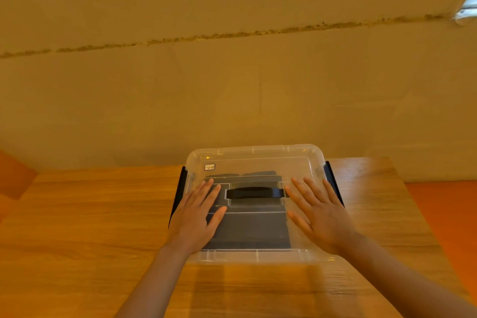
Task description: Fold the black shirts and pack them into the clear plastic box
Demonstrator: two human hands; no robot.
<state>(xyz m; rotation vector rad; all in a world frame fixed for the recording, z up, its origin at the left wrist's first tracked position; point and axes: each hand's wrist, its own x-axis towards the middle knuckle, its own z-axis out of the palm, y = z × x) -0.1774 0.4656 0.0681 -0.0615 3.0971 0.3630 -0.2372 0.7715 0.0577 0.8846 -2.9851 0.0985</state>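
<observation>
The clear plastic box (254, 155) stands on the wooden table (90, 214) with its clear lid on. Folded black shirts (250, 230) show through the lid, filling the middle of the box. A black carry handle (254, 192) lies flat in the lid's centre. My left hand (198, 217) lies flat on the left half of the lid, fingers straight and spread. On the right half my right hand (316, 212) lies the same way, palm down. Dark side clips, the left clip (179, 193) and the right clip (333, 183), stick out at the box's two ends.
A plain beige wall (232, 72) rises just behind the table's far edge. Orange floor (444, 209) shows to the right of the table and at the far left. The table's wooden top stretches left and in front of the box.
</observation>
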